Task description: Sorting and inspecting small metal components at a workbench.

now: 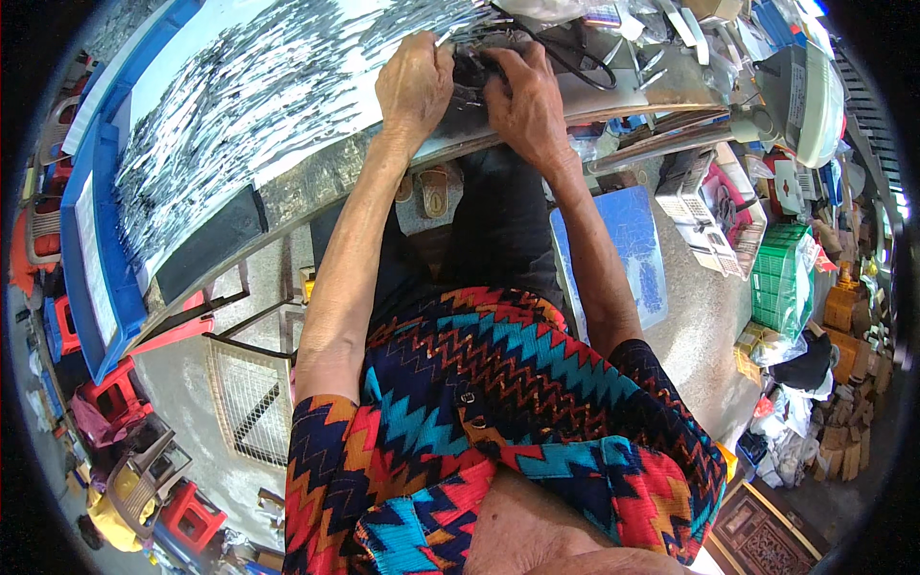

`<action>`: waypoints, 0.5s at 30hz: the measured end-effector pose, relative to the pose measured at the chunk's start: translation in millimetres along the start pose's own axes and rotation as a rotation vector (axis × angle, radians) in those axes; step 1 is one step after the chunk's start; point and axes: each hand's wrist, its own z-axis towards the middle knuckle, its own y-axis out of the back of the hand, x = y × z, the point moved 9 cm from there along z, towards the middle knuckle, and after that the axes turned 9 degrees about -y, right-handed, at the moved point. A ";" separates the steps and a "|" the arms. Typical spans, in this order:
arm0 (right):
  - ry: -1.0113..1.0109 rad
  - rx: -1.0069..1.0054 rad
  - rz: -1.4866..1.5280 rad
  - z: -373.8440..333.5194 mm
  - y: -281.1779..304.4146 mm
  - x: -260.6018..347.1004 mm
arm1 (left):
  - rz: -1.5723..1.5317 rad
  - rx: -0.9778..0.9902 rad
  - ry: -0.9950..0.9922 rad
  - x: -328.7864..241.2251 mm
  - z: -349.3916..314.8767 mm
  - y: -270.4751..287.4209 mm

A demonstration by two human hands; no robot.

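Note:
My left hand (416, 88) is at the table's near edge, its fingers curled and pinched, with a small pale tip showing by the fingertips. Close on its right, my right hand (529, 103) bends its fingers and thumb around part of a small dark object (470, 71) lying between both hands. What either hand grips is mostly covered by the fingers. Left of my hands, a broad heap of thin silvery and black strips (259, 105) spreads over a white sheet. A black cable (596, 82) loops beyond my right hand.
A blue raised edge (88, 259) borders the heap on the left. On the table's right are loose small parts (652, 62) and a white-and-grey device (816, 105). Below stand a blue board (623, 254), a green crate (781, 278) and red stools (192, 517).

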 end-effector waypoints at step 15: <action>0.106 -0.140 -0.311 0.3 -12.7 2.3 | 0.064 0.039 -0.039 -21.9 -8.7 17.3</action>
